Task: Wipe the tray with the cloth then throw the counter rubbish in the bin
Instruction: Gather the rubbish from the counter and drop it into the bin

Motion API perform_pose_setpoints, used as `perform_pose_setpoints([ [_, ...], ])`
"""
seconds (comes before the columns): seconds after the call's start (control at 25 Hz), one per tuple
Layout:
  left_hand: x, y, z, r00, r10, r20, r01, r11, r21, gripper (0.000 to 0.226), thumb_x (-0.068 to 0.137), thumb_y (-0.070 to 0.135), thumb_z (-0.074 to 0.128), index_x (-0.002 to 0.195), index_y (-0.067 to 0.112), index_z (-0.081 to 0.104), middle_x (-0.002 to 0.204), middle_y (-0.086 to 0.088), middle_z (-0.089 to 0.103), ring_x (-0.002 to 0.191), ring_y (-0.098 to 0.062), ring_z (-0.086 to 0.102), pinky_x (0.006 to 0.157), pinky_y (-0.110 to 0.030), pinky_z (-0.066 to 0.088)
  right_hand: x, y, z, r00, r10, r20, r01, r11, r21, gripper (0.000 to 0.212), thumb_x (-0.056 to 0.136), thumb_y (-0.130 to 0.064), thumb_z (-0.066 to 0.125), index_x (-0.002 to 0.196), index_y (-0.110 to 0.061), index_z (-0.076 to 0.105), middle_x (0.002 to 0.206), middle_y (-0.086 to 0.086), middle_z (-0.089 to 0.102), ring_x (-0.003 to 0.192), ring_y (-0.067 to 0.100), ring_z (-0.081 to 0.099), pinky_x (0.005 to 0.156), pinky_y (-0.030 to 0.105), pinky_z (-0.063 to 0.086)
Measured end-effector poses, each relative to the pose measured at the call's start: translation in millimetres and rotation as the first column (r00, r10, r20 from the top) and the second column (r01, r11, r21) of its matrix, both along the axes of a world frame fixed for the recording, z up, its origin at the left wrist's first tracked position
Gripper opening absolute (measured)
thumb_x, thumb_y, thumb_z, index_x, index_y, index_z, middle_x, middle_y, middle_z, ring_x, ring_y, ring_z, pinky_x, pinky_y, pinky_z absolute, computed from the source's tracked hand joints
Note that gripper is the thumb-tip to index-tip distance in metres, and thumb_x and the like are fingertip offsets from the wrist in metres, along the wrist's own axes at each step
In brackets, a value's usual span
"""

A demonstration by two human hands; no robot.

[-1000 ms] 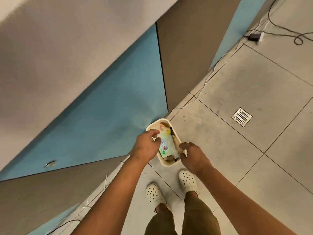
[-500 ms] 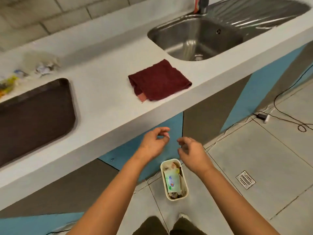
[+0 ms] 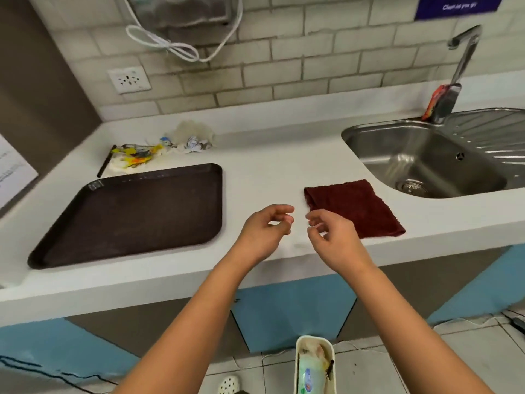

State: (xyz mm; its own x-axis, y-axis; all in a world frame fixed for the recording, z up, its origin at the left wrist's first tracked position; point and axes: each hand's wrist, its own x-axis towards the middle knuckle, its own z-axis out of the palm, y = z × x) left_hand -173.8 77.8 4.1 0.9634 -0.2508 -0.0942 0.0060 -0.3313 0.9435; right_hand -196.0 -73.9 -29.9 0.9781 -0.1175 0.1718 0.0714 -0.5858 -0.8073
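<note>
The view has lifted from the floor to the white tabletop [image 3: 270, 166], where the dark brown tray [image 3: 127, 214] lies left, the maroon cloth [image 3: 355, 207] right near the sink [image 3: 420, 160], and the crumpled wrappers [image 3: 159, 150] wait behind the tray. Both hands have risen from the bin [image 3: 314, 365] below: the left hand [image 3: 264, 231] and right hand [image 3: 331, 234] hover over the tabletop edge, fingers loosely curled, holding nothing.

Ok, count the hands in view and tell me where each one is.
2. The left hand hovers over the counter's front edge, between the tray and the cloth. The right hand hovers beside it, at the cloth's near-left corner. Both hold nothing.
</note>
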Motion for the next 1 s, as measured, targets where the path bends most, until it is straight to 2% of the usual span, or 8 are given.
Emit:
perform_pose_setpoints([
  [0.24, 70.6, 91.4, 4.4, 0.984, 0.179, 0.012, -0.178, 0.982, -0.064, 0.030, 0.091, 0.003, 0.047, 0.113, 0.020, 0.059, 0.090, 0.010, 0.060, 0.076, -0.004, 0.060, 0.065, -0.013, 0.045, 81.9, 71.3, -2.6, 0.995, 0.091, -0.038, -0.093, 0.994, -0.060, 0.024, 0.088, -0.012, 0.054, 0.111, -0.016, 0.061, 0.100, -0.003, 0.060, 0.086, 0.015, 0.057, 0.076, 0.021, 0.042],
  [0.4, 134.9, 169.5, -1.8, 0.953, 0.302, 0.032, -0.302, 0.953, -0.007, 0.027, 0.091, 0.010, 0.051, 0.115, 0.019, 0.061, 0.094, 0.007, 0.062, 0.084, -0.010, 0.061, 0.071, -0.020, 0.044, 139.8, 128.6, -1.9, 0.990, 0.097, -0.106, -0.102, 0.994, -0.049, 0.024, 0.089, -0.013, 0.053, 0.111, -0.017, 0.060, 0.105, -0.004, 0.059, 0.089, 0.014, 0.055, 0.079, 0.023, 0.042],
  [0.56, 195.1, 242.0, -6.1, 0.917, 0.400, 0.003, -0.400, 0.916, 0.040, 0.028, 0.090, 0.011, 0.050, 0.114, 0.022, 0.061, 0.096, 0.007, 0.061, 0.089, -0.012, 0.060, 0.066, -0.018, 0.044, 191.6, 178.3, 0.3, 0.985, 0.121, -0.120, -0.132, 0.987, -0.092, 0.028, 0.089, -0.013, 0.053, 0.116, -0.014, 0.060, 0.115, -0.002, 0.058, 0.100, 0.014, 0.055, 0.088, 0.020, 0.040],
  [0.68, 234.6, 285.5, -10.3, 0.886, 0.463, 0.020, -0.463, 0.885, 0.037, 0.028, 0.091, 0.012, 0.052, 0.116, 0.019, 0.061, 0.106, 0.001, 0.061, 0.094, -0.013, 0.058, 0.075, -0.023, 0.045, 230.1, 205.7, 1.9, 0.986, 0.120, -0.114, -0.135, 0.982, -0.130, 0.029, 0.088, -0.012, 0.054, 0.116, -0.013, 0.061, 0.118, 0.002, 0.058, 0.106, 0.017, 0.056, 0.094, 0.021, 0.040],
  [0.8, 268.1, 315.7, -16.7, 0.863, 0.494, 0.108, -0.505, 0.851, 0.145, 0.031, 0.090, 0.011, 0.053, 0.119, 0.017, 0.059, 0.116, 0.001, 0.058, 0.094, -0.015, 0.056, 0.078, -0.023, 0.041, 258.1, 222.9, -2.1, 0.984, 0.131, -0.119, -0.153, 0.969, -0.194, 0.028, 0.088, -0.012, 0.055, 0.115, -0.013, 0.061, 0.117, 0.003, 0.058, 0.104, 0.018, 0.057, 0.092, 0.019, 0.039],
  [0.88, 293.3, 332.6, -22.0, 0.859, 0.470, 0.200, -0.509, 0.825, 0.246, 0.034, 0.089, 0.010, 0.053, 0.122, 0.014, 0.058, 0.123, -0.002, 0.055, 0.104, -0.021, 0.056, 0.087, -0.025, 0.041, 277.5, 233.3, -4.6, 0.981, 0.137, -0.134, -0.166, 0.956, -0.241, 0.028, 0.088, -0.013, 0.055, 0.115, -0.014, 0.061, 0.116, 0.002, 0.057, 0.103, 0.018, 0.057, 0.089, 0.017, 0.038],
  [1.0, 333.3, 350.7, -29.7, 0.865, 0.409, 0.291, -0.497, 0.780, 0.381, 0.040, 0.087, 0.007, 0.051, 0.126, 0.013, 0.055, 0.134, -0.010, 0.046, 0.123, -0.024, 0.046, 0.102, -0.029, 0.036, 309.9, 243.5, -4.5, 0.978, 0.138, -0.158, -0.179, 0.942, -0.284, 0.028, 0.088, -0.013, 0.054, 0.115, -0.015, 0.060, 0.117, 0.002, 0.055, 0.101, 0.018, 0.057, 0.088, 0.018, 0.038],
])
